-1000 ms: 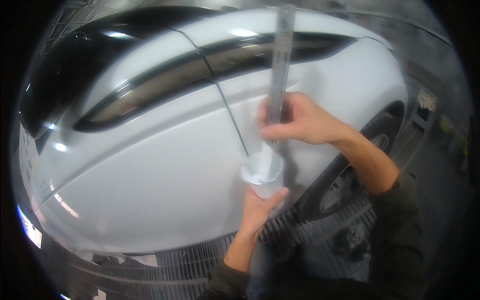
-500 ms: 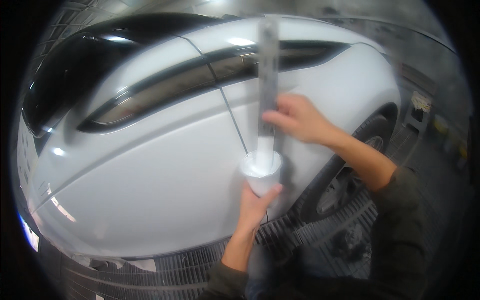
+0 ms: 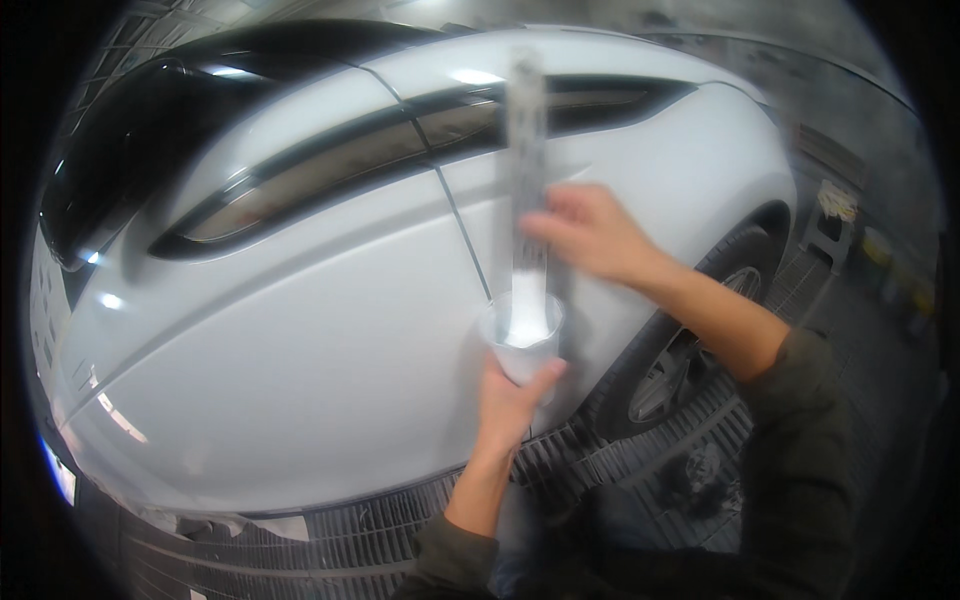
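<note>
Left hand point(image 3: 507, 402) clamped around a pale cup point(image 3: 527, 363); right hand point(image 3: 597, 232) gripping a flat stick point(image 3: 526, 140), white end inside.

Sleeves, one pair, dark olive shading to near black, loose in cut: right sleeve point(image 3: 795, 430) ends high on the forearm point(image 3: 715, 310), left sleeve point(image 3: 450, 555) lower, partway along. Left hand point(image 3: 508, 400) and right hand point(image 3: 590, 232), both bare past the wrist. Trouser cloth point(image 3: 514, 535), apparently blue-grey, blurred, detail indistinct.
</note>
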`<state>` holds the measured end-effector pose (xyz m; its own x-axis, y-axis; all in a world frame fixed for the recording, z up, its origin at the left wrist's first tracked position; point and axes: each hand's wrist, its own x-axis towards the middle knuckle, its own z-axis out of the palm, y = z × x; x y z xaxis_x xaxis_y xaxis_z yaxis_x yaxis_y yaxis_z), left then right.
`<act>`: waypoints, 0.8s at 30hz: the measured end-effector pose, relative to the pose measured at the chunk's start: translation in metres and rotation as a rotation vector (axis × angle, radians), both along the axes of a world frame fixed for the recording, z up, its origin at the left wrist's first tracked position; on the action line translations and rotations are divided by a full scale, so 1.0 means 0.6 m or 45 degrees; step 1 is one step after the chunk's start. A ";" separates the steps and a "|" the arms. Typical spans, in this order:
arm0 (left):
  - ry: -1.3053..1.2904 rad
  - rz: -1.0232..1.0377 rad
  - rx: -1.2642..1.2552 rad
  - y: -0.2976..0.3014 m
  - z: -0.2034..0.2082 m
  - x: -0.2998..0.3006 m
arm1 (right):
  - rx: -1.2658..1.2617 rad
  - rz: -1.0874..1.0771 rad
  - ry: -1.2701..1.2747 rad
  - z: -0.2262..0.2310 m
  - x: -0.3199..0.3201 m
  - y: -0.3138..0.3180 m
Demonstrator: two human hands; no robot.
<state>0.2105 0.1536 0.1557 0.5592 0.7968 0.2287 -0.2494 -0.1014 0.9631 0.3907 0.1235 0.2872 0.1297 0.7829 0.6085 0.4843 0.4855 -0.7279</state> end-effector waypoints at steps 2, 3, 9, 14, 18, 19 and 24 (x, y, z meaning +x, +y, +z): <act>-0.021 0.008 0.004 -0.001 0.001 0.000 | -0.053 -0.123 -0.025 0.007 0.009 0.004; -0.040 0.023 0.015 -0.001 0.000 0.000 | 0.006 -0.178 -0.154 0.000 0.000 0.000; -0.069 0.038 0.067 -0.001 -0.003 -0.001 | -0.037 0.010 0.125 0.001 -0.017 -0.004; 0.003 0.002 0.010 -0.003 0.001 -0.002 | 0.058 -0.182 -0.278 -0.035 -0.008 0.007; -0.034 0.062 0.040 -0.003 -0.008 -0.002 | 0.005 0.030 0.165 -0.001 -0.021 0.003; -0.047 0.071 0.047 -0.004 -0.007 -0.003 | 0.020 0.025 0.171 0.015 -0.003 0.005; -0.010 0.077 0.061 -0.008 -0.003 -0.002 | 0.121 0.026 0.085 0.064 0.030 0.012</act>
<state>0.2094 0.1489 0.1536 0.5087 0.8169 0.2718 -0.2488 -0.1627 0.9548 0.4087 0.1310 0.3257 0.1572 0.7247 0.6709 0.4257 0.5632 -0.7082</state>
